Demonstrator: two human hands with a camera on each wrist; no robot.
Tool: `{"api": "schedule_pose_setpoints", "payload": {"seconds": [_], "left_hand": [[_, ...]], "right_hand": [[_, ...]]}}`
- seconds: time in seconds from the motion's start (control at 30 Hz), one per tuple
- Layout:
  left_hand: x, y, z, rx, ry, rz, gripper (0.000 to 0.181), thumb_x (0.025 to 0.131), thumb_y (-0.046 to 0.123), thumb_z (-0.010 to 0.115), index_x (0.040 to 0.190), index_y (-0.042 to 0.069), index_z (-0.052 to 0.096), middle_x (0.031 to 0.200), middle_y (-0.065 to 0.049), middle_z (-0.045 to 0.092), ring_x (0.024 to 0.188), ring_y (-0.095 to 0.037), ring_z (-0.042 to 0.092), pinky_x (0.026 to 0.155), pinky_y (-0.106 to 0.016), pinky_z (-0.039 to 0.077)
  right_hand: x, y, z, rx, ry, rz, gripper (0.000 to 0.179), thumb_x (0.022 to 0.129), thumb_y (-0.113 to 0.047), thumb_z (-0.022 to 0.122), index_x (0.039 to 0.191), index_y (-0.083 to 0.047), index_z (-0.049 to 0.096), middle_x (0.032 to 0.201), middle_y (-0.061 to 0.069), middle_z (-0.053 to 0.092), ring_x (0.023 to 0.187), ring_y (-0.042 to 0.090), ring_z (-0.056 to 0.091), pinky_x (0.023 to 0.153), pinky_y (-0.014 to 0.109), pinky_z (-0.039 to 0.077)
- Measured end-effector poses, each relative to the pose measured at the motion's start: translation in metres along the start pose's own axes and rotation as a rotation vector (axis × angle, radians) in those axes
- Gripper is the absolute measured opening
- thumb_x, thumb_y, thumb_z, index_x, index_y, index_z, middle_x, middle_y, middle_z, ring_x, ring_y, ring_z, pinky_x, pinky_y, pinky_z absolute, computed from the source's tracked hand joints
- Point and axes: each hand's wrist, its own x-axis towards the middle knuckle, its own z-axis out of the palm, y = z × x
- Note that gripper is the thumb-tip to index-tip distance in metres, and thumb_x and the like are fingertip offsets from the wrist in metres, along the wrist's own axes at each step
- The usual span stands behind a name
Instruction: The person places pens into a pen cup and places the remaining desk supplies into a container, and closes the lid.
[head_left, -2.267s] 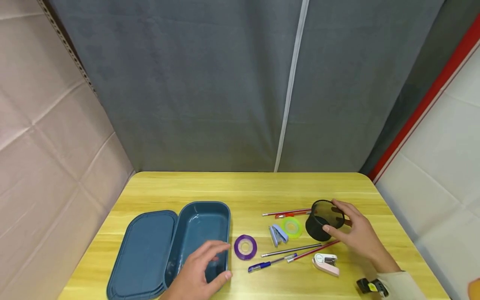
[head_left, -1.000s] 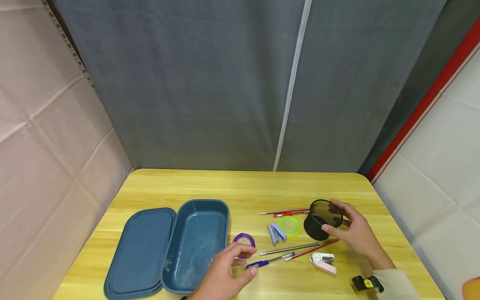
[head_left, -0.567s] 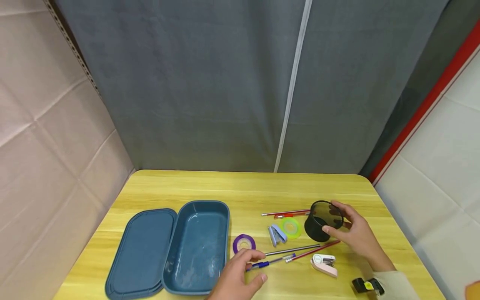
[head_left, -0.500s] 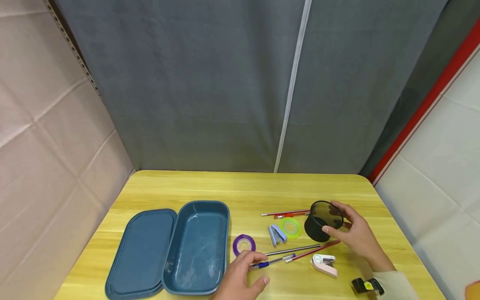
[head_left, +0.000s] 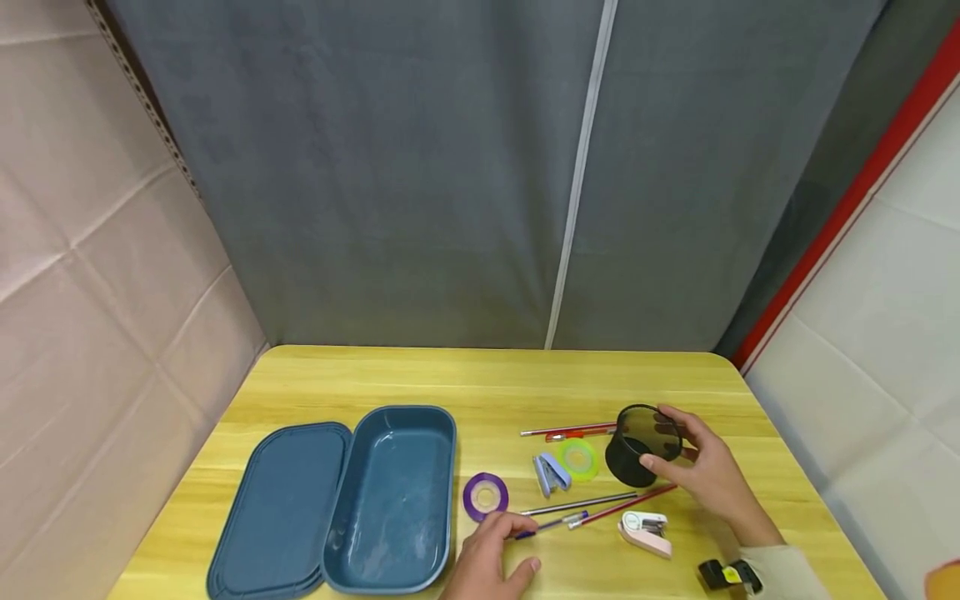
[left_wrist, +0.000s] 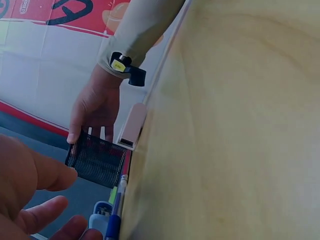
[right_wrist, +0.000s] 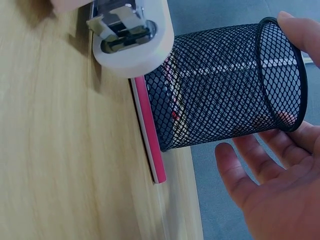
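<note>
My left hand (head_left: 487,562) hovers low at the front, fingertips right at the capped end of a blue pen (head_left: 558,523). In the left wrist view its fingers (left_wrist: 47,172) are spread, with the blue pen (left_wrist: 114,222) just past them. On the right, my right hand (head_left: 708,471) grips the rim of a black mesh pen holder (head_left: 628,467), which stands upright. The right wrist view has the thumb on the rim of the mesh holder (right_wrist: 215,85) and the other fingers on its far side. A red pencil (head_left: 626,507) and a silver pencil (head_left: 581,503) lie beside the pen.
A blue box (head_left: 390,500) and its lid (head_left: 281,508) lie left. Between the box and holder are a purple tape roll (head_left: 468,497), a green tape roll (head_left: 593,461), a blue stapler (head_left: 552,473) and a red pen (head_left: 577,433). A pink-white stapler (head_left: 645,533) sits front right.
My left hand has moved right, from over the blue box past the purple tape roll to the blue pen's capped end. The right hand stays at the pen holder.
</note>
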Motion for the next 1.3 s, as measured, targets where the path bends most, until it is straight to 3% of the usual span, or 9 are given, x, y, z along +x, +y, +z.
{"api": "schedule_pose_setpoints", "payload": {"seconds": [0.2, 0.47, 0.6, 0.9, 1.3], "left_hand": [[0.004, -0.010, 0.002, -0.013, 0.005, -0.006, 0.034, 0.092, 0.026, 0.081, 0.124, 0.022, 0.070, 0.122, 0.011, 0.064, 0.114, -0.011, 0.063, 0.101, -0.034, 0.053], [0.009, -0.021, 0.006, 0.031, 0.063, 0.049, 0.035, 0.086, 0.017, 0.086, 0.117, 0.023, 0.073, 0.113, 0.011, 0.068, 0.105, -0.006, 0.064, 0.092, -0.028, 0.054], [0.011, -0.022, 0.005, 0.050, 0.056, 0.030, 0.035, 0.083, 0.014, 0.089, 0.114, 0.022, 0.075, 0.107, 0.011, 0.068, 0.099, -0.002, 0.061, 0.085, -0.024, 0.050], [0.013, -0.024, 0.005, 0.186, 0.037, 0.039, 0.037, 0.081, 0.016, 0.091, 0.113, 0.023, 0.075, 0.100, 0.015, 0.069, 0.091, 0.002, 0.059, 0.082, -0.027, 0.047], [0.014, -0.024, 0.006, 0.171, 0.067, 0.095, 0.027, 0.081, 0.012, 0.090, 0.103, 0.022, 0.077, 0.091, 0.016, 0.071, 0.081, 0.006, 0.058, 0.075, -0.020, 0.046]], "right_hand": [[0.000, 0.001, 0.001, 0.001, 0.007, -0.003, 0.080, 0.088, -0.024, 0.088, 0.157, -0.013, 0.049, 0.140, 0.017, 0.064, 0.114, -0.014, 0.050, 0.087, 0.009, 0.048], [-0.001, 0.000, 0.002, -0.003, -0.006, 0.018, 0.080, 0.090, -0.026, 0.087, 0.159, -0.014, 0.047, 0.144, 0.015, 0.061, 0.115, -0.017, 0.047, 0.087, 0.011, 0.049], [-0.002, -0.001, 0.002, 0.001, -0.005, 0.023, 0.081, 0.090, -0.026, 0.087, 0.159, -0.013, 0.046, 0.144, 0.015, 0.061, 0.114, -0.017, 0.047, 0.086, 0.011, 0.049], [-0.002, 0.001, 0.002, 0.031, -0.001, 0.013, 0.082, 0.090, -0.023, 0.087, 0.159, -0.014, 0.046, 0.142, 0.015, 0.062, 0.115, -0.013, 0.051, 0.087, 0.010, 0.049], [-0.003, -0.002, 0.002, 0.036, 0.004, 0.015, 0.081, 0.091, -0.022, 0.086, 0.160, -0.012, 0.045, 0.143, 0.018, 0.061, 0.114, -0.014, 0.050, 0.085, 0.009, 0.048]]}}
